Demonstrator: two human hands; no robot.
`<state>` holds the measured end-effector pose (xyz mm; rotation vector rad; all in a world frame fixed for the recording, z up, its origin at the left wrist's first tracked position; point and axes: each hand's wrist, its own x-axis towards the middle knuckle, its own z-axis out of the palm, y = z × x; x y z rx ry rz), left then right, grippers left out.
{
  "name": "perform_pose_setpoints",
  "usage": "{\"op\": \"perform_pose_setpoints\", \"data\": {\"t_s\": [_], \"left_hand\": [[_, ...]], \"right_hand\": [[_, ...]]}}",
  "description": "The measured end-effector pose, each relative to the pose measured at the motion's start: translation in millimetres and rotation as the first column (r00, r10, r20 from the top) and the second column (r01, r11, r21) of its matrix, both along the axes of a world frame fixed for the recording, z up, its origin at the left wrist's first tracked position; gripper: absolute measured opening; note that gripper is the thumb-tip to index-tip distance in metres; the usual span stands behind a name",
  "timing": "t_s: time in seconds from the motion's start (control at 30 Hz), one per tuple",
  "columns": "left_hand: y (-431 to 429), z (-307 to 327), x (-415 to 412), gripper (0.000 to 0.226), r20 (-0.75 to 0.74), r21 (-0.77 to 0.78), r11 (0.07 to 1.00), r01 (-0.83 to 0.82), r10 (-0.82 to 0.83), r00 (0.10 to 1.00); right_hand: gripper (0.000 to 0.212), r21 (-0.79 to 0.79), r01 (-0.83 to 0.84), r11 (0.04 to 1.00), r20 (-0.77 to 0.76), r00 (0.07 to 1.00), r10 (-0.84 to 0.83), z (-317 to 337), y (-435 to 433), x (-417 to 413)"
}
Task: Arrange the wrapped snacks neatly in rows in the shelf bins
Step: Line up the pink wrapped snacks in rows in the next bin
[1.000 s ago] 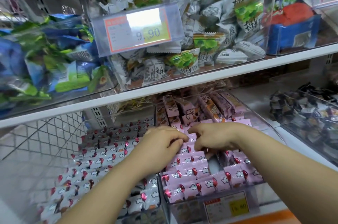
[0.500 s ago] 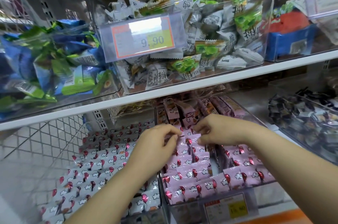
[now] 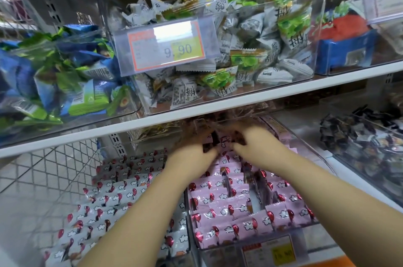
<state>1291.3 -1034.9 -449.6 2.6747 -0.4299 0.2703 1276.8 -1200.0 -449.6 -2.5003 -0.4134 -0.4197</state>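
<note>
both hands have slid deeper into the clear bin [image 3: 220, 255], left hand [image 3: 189, 155] and right hand [image 3: 259, 144] together among loose pink snacks [image 3: 234, 170] under the shelf [image 3: 239, 103]; blur hides whether fingers pinch any. front rows lie mostly tidy, so the rear seems the last to straighten.

The left hand [image 3: 193, 154] and right hand [image 3: 254, 143] are smeared by motion at the back of the pink-snack bin [image 3: 322, 240], so whether their fingers pinch a wrapper cannot be told. Beyond them, the bin's rearmost wrapped snacks [image 3: 201, 127] blur under the shelf board [image 3: 218, 109]. On the bin's front, the price tag [image 3: 270, 252] is unreadable and cut by the picture's lower edge.
</note>
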Motion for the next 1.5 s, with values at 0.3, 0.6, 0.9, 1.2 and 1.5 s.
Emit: {"op": "perform_pose_setpoints", "data": {"t_s": [0.3,0.6,0.9,1.2,1.5], "left_hand": [[8.5,-6.4,-6.7,0.032,0.152,-0.138,0.988,-0.075,0.096,0.984],[21.3,-3.2,-40.4,0.010,0.204,-0.287,0.957,-0.038,0.100,0.974],[15.9,2.7,-93.6,0.051,0.114,-0.441,0.897,0.035,0.017,0.993],[9.1,5.7,-127.6,0.028,-0.007,-0.524,0.836,0.163,-0.196,0.981],[5.6,10.4,-124.2,0.048,-0.262,-0.929,0.349,-0.122,-0.388,0.884]], "right_hand": [[0.050,-0.036,0.045,0.998,0.105,0.994,-0.041,-11.6,17.1,11.0],[0.021,0.431,0.189,0.882,0.173,0.943,-0.286,4.2,-5.6,-16.1],[0.023,0.599,0.147,0.787,-0.081,0.989,-0.123,27.1,-18.4,-82.4],[0.011,0.805,0.113,0.583,-0.215,0.971,0.108,20.9,-12.7,-125.8],[0.008,0.905,0.063,0.420,-0.227,0.908,0.353,25.0,-14.3,-132.9]]}}
